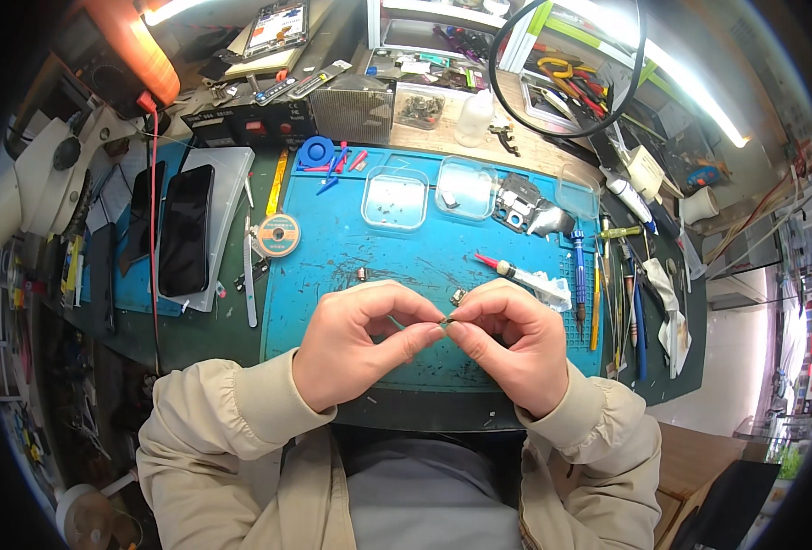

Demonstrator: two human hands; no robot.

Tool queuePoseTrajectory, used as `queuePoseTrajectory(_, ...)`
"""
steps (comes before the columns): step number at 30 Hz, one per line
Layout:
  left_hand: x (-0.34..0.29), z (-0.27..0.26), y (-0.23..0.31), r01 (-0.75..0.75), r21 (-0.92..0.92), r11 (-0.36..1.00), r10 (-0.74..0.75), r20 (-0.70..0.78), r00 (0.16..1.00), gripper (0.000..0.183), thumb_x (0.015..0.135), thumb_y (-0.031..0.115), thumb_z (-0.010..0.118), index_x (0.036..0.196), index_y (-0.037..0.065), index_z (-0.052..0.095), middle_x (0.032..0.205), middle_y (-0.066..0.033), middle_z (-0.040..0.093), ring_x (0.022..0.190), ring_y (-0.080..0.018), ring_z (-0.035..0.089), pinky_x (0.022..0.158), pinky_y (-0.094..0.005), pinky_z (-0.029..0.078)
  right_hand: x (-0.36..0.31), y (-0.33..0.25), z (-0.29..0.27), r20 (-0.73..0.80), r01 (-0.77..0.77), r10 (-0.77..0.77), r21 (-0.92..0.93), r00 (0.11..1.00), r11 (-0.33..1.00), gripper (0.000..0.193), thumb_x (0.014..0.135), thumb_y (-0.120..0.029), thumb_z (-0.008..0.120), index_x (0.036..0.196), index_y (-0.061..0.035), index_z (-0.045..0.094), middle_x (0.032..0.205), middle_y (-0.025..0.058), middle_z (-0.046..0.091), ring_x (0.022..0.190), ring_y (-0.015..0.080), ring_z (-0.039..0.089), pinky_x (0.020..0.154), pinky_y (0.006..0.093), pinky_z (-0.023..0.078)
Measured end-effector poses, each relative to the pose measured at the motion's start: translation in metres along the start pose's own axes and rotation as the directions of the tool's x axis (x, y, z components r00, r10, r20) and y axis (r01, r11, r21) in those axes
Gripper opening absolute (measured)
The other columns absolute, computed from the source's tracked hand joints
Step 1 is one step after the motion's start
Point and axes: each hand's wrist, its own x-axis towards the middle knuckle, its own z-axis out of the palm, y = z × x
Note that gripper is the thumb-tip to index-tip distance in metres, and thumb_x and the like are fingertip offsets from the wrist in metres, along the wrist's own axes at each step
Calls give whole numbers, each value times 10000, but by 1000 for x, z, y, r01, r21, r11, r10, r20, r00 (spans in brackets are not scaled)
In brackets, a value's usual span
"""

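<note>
Above the front part of a blue work mat (406, 367), my left hand (351, 339) and my right hand (513, 344) meet fingertip to fingertip. Both are closed in a pinch on one tiny dark part (447, 322), too small and too covered to tell its kind. Just beyond my right fingers a small metallic component (459, 296) lies on the mat. Another little metal piece (362, 273) rests beyond my left hand. To the right of these is a syringe with a pink tip (507, 268), next to a crumpled clear plastic bag (552, 291).
Clear plastic boxes (395, 220) with small bits stand at the mat's back, beside a dark phone inner part (525, 206). Screwdrivers (579, 275) and tweezers line the right. A solder wick spool (278, 236) and dark phones (187, 229) lie left. A magnifier ring (641, 55) overhangs the back right.
</note>
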Motion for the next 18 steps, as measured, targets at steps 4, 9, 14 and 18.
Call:
queuePoseTrajectory(4,1,1,0,-14,16,1000,14,-7,1000,128,980,53,765,1085,-19,769,1002,-76,753,800,-99,710,652,-243,594,1,0,1,-16,31,-32,-76,999,997,131,938,-56,809,1050,-7,760,987,54,713,727,65,610,614,222,478)
queuePoseTrajectory(9,0,1,0,-18,55,998,19,-17,1000,128,983,59,760,1078,-26,763,992,-79,750,805,-100,704,647,-244,585,2,-3,2,-21,84,-90,-186,996,979,116,924,-42,803,1028,-3,767,949,60,715,659,59,581,577,231,451)
queuePoseTrajectory(14,0,0,1,12,64,998,-10,-28,1000,136,983,71,761,1070,-33,760,989,-83,750,817,-99,700,644,-246,576,2,-5,3,-15,73,-79,-227,997,971,104,920,-40,798,1010,0,764,922,58,706,622,63,569,552,237,439)
queuePoseTrajectory(18,0,0,1,22,86,996,-19,-36,999,146,965,57,773,1080,-30,753,998,-85,747,824,-110,704,651,-257,582,2,-11,2,6,60,-61,-297,998,953,82,923,-50,790,977,1,755,877,46,692,609,64,560,542,240,429)
